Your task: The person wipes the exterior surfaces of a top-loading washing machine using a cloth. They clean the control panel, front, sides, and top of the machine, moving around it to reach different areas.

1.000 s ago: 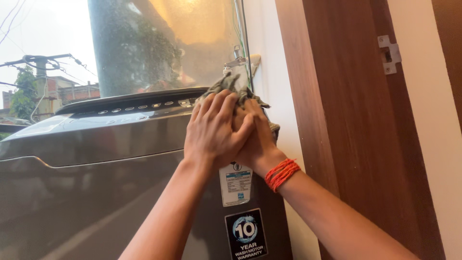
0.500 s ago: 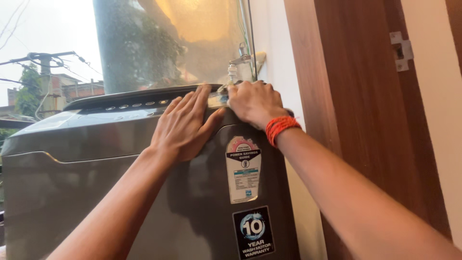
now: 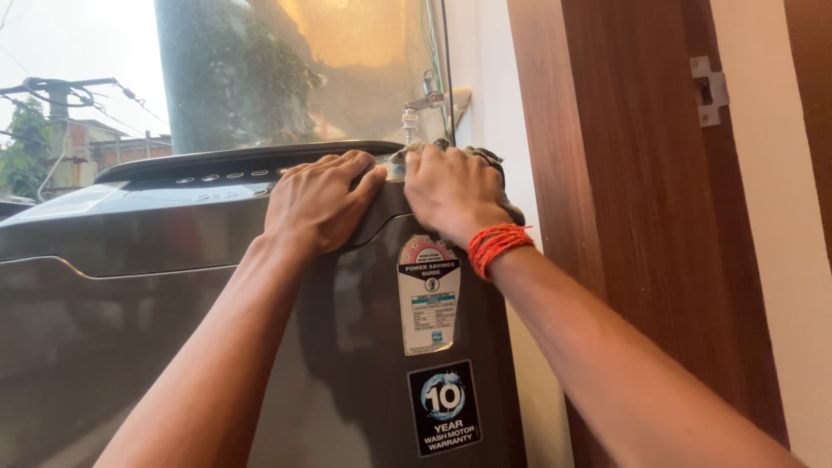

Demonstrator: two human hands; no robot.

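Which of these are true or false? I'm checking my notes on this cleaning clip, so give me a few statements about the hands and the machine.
1. The right hand presses a cloth on the washing machine top corner. True.
2. The left hand holds a spray bottle. False: it lies flat on the machine's edge.
3. The right wrist wears an orange thread band. True.
4. The machine is white. False: dark grey.

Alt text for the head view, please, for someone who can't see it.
Two bare hands press on the top right corner of a grey washing machine: the right hand holds a grey cloth against the edge, the left hand lies flat beside it. A red thread band circles the right wrist; a wooden door frame stands to the right.
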